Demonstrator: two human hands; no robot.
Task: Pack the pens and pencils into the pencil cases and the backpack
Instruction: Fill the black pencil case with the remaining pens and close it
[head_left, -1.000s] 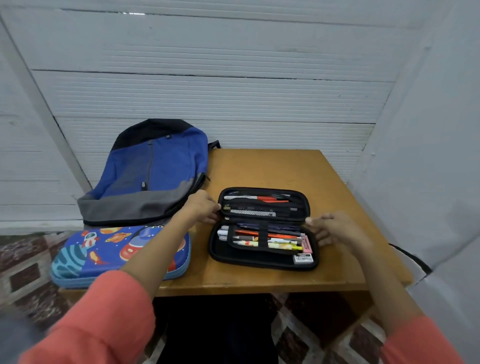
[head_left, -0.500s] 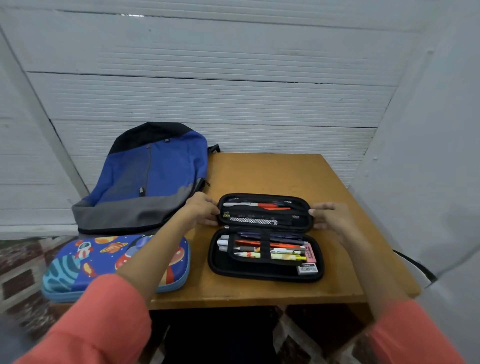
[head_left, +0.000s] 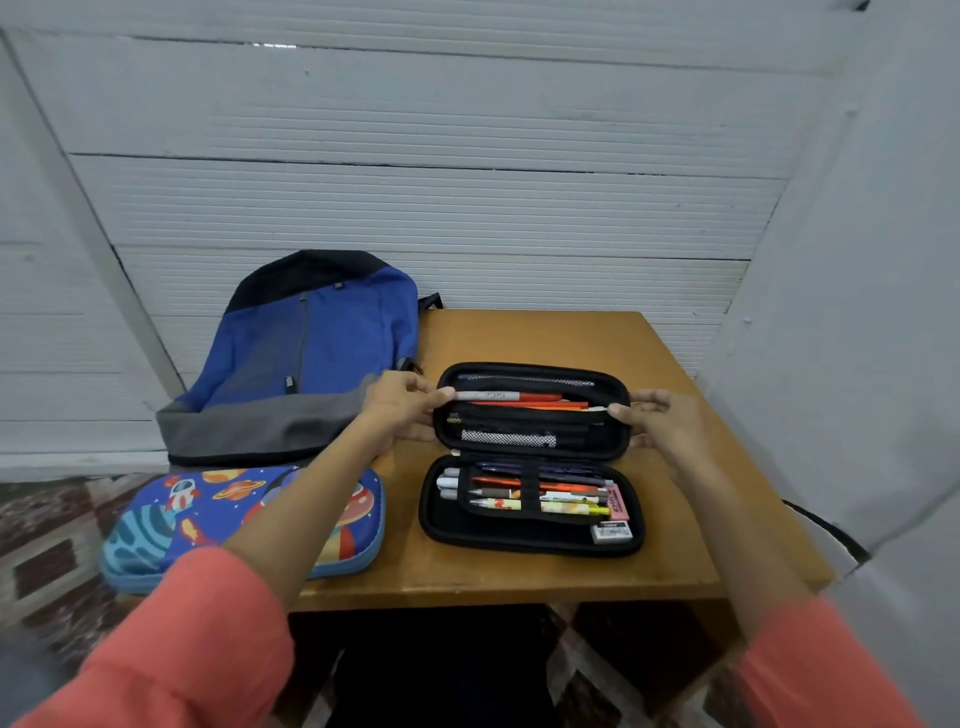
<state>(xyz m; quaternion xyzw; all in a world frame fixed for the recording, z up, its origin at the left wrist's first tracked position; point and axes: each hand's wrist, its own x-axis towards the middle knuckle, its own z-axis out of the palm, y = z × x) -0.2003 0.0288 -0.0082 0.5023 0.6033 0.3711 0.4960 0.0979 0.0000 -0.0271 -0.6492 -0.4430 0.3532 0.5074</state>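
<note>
Wooden surface (head_left: 545, 343), seen from my head view. Blue backpack (head_left: 311, 353) lies flat on its far left part. Space-print pencil case (head_left: 171, 519), zipped, sits just in front of the backpack at the near left corner. Black pencil case (head_left: 519, 535) is open at the centre, far half tilted up. Left grip (head_left: 400, 410) is clamped on that raised half's left end, and right grip (head_left: 670, 421) pinches its right end. Pens (head_left: 540, 493) sit under bands in the near half, with more in the raised half. Pink eraser (head_left: 617, 501) and white eraser (head_left: 612, 532) are at the near half's right end.
</note>
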